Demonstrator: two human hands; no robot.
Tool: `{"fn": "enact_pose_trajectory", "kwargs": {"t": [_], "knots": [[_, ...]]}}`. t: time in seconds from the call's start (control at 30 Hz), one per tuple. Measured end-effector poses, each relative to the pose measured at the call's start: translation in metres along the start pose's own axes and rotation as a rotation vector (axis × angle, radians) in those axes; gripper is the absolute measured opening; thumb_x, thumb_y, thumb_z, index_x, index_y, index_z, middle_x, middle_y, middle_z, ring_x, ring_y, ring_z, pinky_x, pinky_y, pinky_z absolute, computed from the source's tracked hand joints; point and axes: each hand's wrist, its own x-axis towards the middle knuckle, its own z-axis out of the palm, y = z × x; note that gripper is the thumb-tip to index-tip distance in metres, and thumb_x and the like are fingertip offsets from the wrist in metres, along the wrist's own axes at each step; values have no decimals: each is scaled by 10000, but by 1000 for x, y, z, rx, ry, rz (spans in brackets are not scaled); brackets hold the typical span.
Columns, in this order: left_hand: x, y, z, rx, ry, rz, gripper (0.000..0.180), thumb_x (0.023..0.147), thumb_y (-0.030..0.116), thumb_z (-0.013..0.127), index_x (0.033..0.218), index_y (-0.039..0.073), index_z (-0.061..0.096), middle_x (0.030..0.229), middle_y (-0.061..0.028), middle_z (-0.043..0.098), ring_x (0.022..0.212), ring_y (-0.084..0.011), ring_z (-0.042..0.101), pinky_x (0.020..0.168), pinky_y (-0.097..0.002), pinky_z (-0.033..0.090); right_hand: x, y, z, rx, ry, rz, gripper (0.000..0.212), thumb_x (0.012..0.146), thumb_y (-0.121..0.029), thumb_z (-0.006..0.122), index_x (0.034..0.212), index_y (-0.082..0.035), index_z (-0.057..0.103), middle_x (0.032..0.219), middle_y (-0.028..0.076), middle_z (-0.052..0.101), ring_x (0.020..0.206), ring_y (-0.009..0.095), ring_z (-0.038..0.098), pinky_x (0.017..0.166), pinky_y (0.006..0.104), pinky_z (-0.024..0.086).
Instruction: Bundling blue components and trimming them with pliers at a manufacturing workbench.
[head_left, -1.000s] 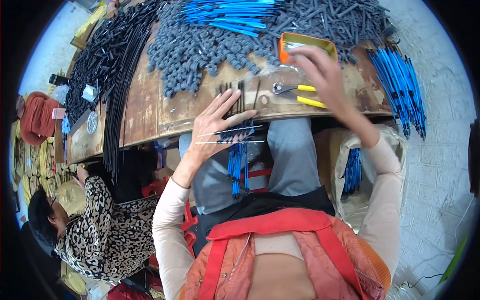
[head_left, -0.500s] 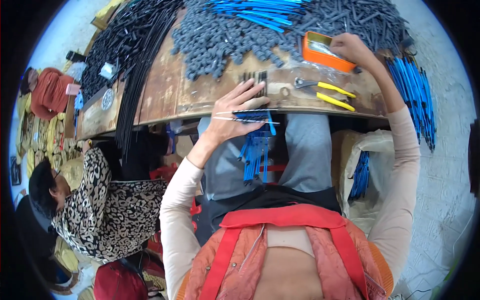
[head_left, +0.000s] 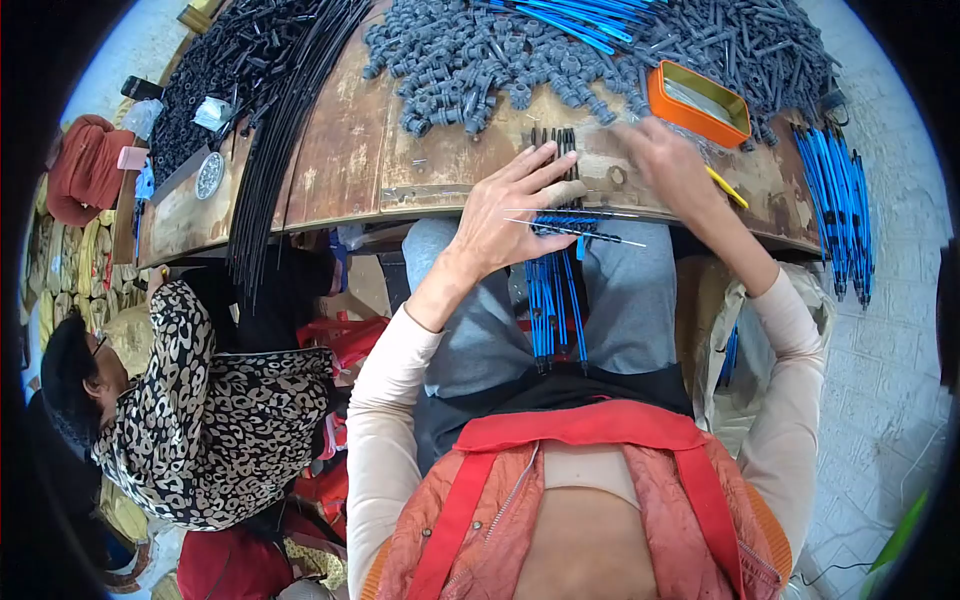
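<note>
My left hand (head_left: 512, 208) lies across a row of blue rods (head_left: 549, 300) with black ends, holding them at the table's front edge. The black tips (head_left: 553, 138) stick out past its fingers over the wood, while the blue lengths hang above my lap. Thin dark and silvery rods (head_left: 610, 237) run crosswise by its thumb. My right hand (head_left: 672, 165) hovers just right of the black tips, its fingers bent and smeared by motion; whether anything is in them cannot be made out. It covers most of the yellow-handled pliers (head_left: 727, 188).
An orange tin (head_left: 699, 122) holds small silvery pieces. Heaps of grey fittings (head_left: 480, 60) and black rods (head_left: 275, 140) cover the far table. Blue rods hang at the right edge (head_left: 838, 215). A pale sack (head_left: 715, 330) stands below. Another person (head_left: 230, 430) sits at left.
My right hand has left the orange tin and come toward the black tips, passing over the pliers. My left hand keeps its hold on the blue rods. The whole view has shifted slightly.
</note>
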Motion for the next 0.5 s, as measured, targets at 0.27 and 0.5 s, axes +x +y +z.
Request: {"fn": "enact_pose_trajectory", "kwargs": {"t": [0.27,0.5], "knots": [[-3,-5,-3,21,-110,-17,693,537,244,843,1195,175,635,1396,-68,515,1313,-291,453,1104,-409,387,13,-16,16,-10,0,-56,350,804,-51,585,1147,-81,648,876,130,578,766,336,641,663,424,533],[-1,-6,-4,35,-168,-21,556,668,311,762,1193,169,645,1424,-62,491,1340,-313,421,1115,-429,363,20,-14,17,-28,-106,35,401,788,-26,600,1188,-39,617,936,134,579,839,329,626,717,406,525]]}}
